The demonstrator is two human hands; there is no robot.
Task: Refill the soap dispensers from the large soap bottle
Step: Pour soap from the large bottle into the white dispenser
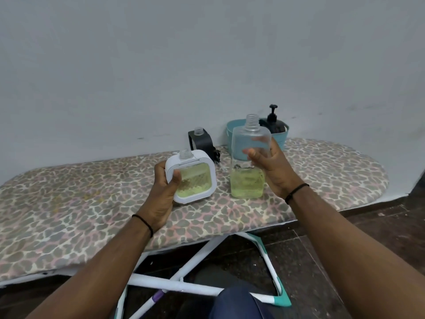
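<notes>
large soap bottle (249,157): clear, upright, long axis vertical, open threaded neck pointing up, no cap. Yellow-green soap fills roughly the lower third. Base looks to sit on or just above the surface; contact not clear.
white dispenser (192,177): square, rounded corners, white frame with a clear window showing yellow-green soap. Open neck at top, tipped slightly left and away. Long axis near vertical, leaning. Lower edge at the surface.
right hand (273,169): reaches in from the lower right, wraps the bottle's right side at mid-height. Thumb across the front face, fingers (259,139) curled round the back, seen through the clear plastic. Black band on the wrist.
left hand (164,192): comes in from the lower left, grips the dispenser's left edge. Thumb pressed on the front near the window's left side, fingers curled behind the frame, mostly hidden. Black band on the wrist.
spacing: bottle and dispenser side by side, near but not touching, dispenser on the left.
black dispenser (200,142): behind the white one, by the wall, clear open neck up.
teal basket (279,137): behind the bottle, holds a black pump bottle (273,122).
surface (80,203): ironing board, leopard-print cover, against a pale wall.
</notes>
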